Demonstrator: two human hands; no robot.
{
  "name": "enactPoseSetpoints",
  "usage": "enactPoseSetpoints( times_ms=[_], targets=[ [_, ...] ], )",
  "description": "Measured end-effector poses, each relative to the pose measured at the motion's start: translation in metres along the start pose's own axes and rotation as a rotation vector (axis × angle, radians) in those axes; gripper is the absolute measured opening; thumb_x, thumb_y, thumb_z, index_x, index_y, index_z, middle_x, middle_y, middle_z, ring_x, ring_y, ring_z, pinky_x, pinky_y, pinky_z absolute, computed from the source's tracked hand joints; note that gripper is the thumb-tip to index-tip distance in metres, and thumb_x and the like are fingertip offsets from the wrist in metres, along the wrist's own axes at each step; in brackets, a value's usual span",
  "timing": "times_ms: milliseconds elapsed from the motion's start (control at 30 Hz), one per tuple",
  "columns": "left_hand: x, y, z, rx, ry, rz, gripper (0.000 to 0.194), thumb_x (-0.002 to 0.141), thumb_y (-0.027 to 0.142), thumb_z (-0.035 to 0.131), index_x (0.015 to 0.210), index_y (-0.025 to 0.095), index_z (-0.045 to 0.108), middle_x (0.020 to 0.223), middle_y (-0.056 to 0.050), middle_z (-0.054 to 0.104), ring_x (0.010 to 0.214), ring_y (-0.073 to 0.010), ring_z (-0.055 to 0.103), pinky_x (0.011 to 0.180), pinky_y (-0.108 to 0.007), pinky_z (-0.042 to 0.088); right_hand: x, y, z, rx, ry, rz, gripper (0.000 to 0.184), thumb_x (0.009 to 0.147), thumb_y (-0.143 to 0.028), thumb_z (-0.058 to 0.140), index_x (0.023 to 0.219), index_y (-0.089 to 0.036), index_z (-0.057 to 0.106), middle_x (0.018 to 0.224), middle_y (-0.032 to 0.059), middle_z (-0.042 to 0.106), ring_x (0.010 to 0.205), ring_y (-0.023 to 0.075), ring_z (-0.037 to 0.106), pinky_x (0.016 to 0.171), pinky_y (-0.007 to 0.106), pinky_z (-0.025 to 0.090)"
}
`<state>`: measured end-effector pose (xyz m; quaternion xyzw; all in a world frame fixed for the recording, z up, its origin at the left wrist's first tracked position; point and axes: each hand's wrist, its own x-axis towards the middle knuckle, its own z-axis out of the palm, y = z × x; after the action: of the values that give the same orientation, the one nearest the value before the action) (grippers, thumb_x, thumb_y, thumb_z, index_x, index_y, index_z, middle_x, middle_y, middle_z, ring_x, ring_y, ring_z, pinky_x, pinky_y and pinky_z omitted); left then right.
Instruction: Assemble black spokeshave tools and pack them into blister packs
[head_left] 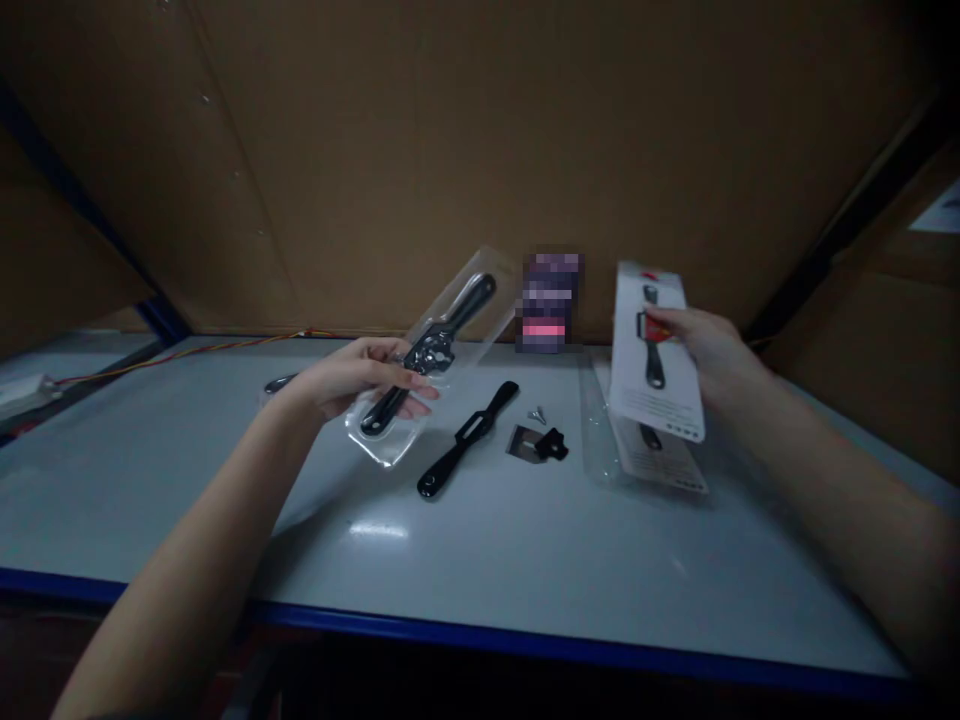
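My left hand [375, 375] grips a clear plastic blister pack [480, 300] that holds a black spokeshave [469, 305], tilted above the table. In my right hand [701, 345] is a white printed card [652, 400] with a picture of the same tool, held up over the right side. Below and between the hands lies a loose black spokeshave body [472, 430]. To its right are a flat metal blade [527, 446], a small black cap piece [553, 445] and small silver screws [537, 414].
Another printed card [660, 465] and clear plastic packaging [600, 440] lie under my right hand. A phone-like blurred object [551, 300] leans on the brown back panel [450, 150]. Red and yellow wires [187, 350] run to a white box [26, 393] at left. A blue edge [450, 625] borders the table.
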<state>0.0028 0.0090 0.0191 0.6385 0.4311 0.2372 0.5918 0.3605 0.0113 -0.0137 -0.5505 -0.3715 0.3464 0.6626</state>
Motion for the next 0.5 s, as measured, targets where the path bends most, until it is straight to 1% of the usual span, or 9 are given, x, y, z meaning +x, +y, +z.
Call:
enactPoseSetpoints(
  times_ms=[67,100,167,200,267,300,367,433,500],
  targets=[
    [0.002,0.000,0.001,-0.071,0.047,0.007,0.030,0.069,0.021,0.073,0.089,0.016,0.052,0.092,-0.008,0.072,0.075,-0.0203,0.071,0.072,-0.034,0.056,-0.014,0.003,0.010,-0.005,-0.144,0.123,0.003,0.073,-0.013,0.062,0.076,-0.014,0.063,0.070,0.0082,0.067,0.055,0.0162,0.060,0.056,0.032,0.050],
    [0.002,0.000,0.002,-0.096,0.069,0.012,0.030,0.070,0.021,0.073,0.090,0.016,0.052,0.093,-0.008,0.072,0.074,-0.0196,0.071,0.072,-0.033,0.056,-0.019,0.004,0.014,-0.017,-0.216,0.172,0.006,0.072,-0.015,0.065,0.078,-0.014,0.065,0.070,0.0084,0.067,0.055,0.0168,0.060,0.055,0.032,0.050],
    [0.003,0.001,0.003,-0.138,0.107,0.022,0.030,0.072,0.020,0.072,0.093,0.016,0.051,0.092,-0.008,0.072,0.074,-0.0183,0.071,0.072,-0.030,0.056,-0.023,0.001,0.016,-0.077,-0.351,0.221,0.015,0.069,-0.017,0.069,0.084,-0.016,0.066,0.074,0.0081,0.068,0.056,0.0182,0.061,0.054,0.033,0.049],
    [0.003,0.001,0.004,-0.155,0.120,0.024,0.029,0.073,0.020,0.071,0.094,0.016,0.051,0.092,-0.008,0.072,0.074,-0.0177,0.071,0.071,-0.029,0.057,-0.022,-0.001,0.014,-0.136,-0.388,0.210,0.022,0.068,-0.017,0.070,0.089,-0.017,0.066,0.076,0.0075,0.069,0.057,0.0185,0.061,0.054,0.033,0.049],
    [0.004,0.000,0.006,-0.183,0.141,0.026,0.029,0.074,0.018,0.069,0.096,0.015,0.051,0.091,-0.008,0.072,0.073,-0.0171,0.071,0.071,-0.028,0.057,-0.014,-0.005,0.005,-0.334,-0.359,0.145,0.039,0.067,-0.014,0.071,0.104,-0.019,0.061,0.081,0.0062,0.069,0.062,0.0179,0.062,0.055,0.031,0.048],
    [0.005,0.000,0.007,-0.195,0.148,0.026,0.028,0.075,0.017,0.069,0.096,0.015,0.051,0.092,-0.009,0.071,0.073,-0.0170,0.071,0.071,-0.028,0.057,-0.009,-0.007,-0.001,-0.445,-0.302,0.108,0.049,0.067,-0.012,0.072,0.113,-0.019,0.056,0.082,0.0061,0.068,0.064,0.0174,0.062,0.056,0.030,0.046],
    [0.005,0.000,0.010,-0.219,0.155,0.019,0.028,0.075,0.016,0.068,0.096,0.015,0.050,0.094,-0.010,0.071,0.073,-0.0172,0.071,0.072,-0.029,0.057,0.001,-0.008,-0.013,-0.616,-0.187,0.092,0.065,0.068,-0.009,0.072,0.126,-0.015,0.044,0.078,0.0060,0.066,0.064,0.0166,0.059,0.056,0.029,0.044],
    [0.006,-0.001,0.014,-0.242,0.143,0.015,0.027,0.076,0.015,0.068,0.097,0.014,0.050,0.096,-0.011,0.071,0.075,-0.0178,0.071,0.074,-0.031,0.057,0.009,-0.009,-0.024,-0.696,-0.135,0.117,0.069,0.068,-0.006,0.070,0.129,-0.012,0.038,0.072,0.0046,0.062,0.061,0.0166,0.057,0.054,0.030,0.043],
    [0.007,0.000,0.017,-0.251,0.126,0.016,0.028,0.075,0.014,0.068,0.098,0.013,0.051,0.095,-0.012,0.071,0.074,-0.0181,0.071,0.074,-0.032,0.057,0.013,-0.012,-0.033,-0.735,-0.121,0.135,0.067,0.068,-0.003,0.069,0.127,-0.012,0.039,0.071,0.0035,0.059,0.060,0.0166,0.056,0.054,0.029,0.044]
  ],
)
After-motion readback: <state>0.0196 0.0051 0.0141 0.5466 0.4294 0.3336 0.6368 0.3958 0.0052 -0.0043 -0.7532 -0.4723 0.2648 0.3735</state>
